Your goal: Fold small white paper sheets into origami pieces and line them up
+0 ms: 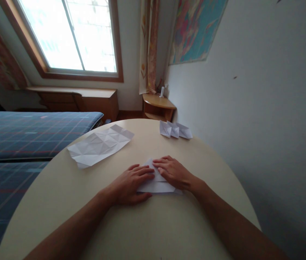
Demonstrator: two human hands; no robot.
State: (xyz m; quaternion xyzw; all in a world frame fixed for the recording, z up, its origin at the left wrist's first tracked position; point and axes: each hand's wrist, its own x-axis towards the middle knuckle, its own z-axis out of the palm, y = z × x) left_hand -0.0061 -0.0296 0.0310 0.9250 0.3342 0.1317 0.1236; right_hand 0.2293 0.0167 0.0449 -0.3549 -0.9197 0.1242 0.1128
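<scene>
A folded sheet of white paper (pixel 157 186) lies flat on the round cream table (pixel 153 227), coming to a point at its far end. My left hand (pixel 131 184) rests on the left part of it, fingers stretched out and thumb apart on the near side. Across the paper's upper right lies my right hand (pixel 172 170), its fingers flat and pressing near the tip. Both hands partly cover the paper, so some of its folds are hidden.
An unfolded, creased white paper sheet (pixel 101 144) lies at the table's far left. Folded white paper pieces (pixel 175 130) stand at the far right edge. A plaid mattress (pixel 33 137) borders the table on the left, a white wall (pixel 237 119) on the right.
</scene>
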